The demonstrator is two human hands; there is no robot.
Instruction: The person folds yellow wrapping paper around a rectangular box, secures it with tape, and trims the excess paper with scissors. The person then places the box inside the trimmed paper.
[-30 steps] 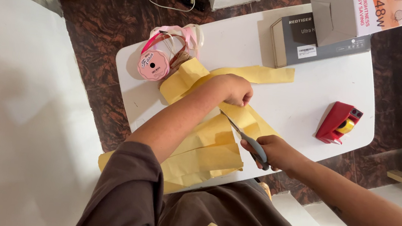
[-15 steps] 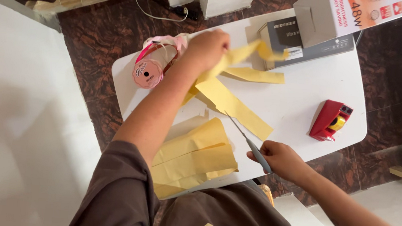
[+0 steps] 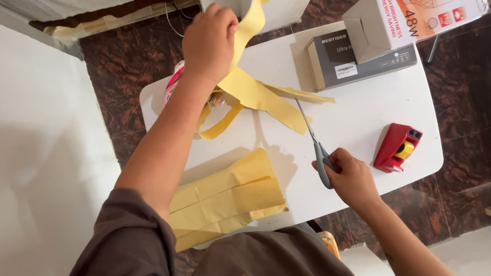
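Paper strip (image 3: 256, 14) hangs pinched in the raised left hand (image 3: 208, 40); right hand (image 3: 351, 178) fingers clench scissors (image 3: 314, 147) over the tabletop (image 3: 366, 107).

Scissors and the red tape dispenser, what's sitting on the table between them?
Nothing: in the head view, only bare white table lies between the scissors in the right hand and the red tape dispenser.

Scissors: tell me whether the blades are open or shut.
Shut, as far as shows: the scissors in the right hand show one thin closed line of blades, tip at the yellow paper strip that the left hand lifts.
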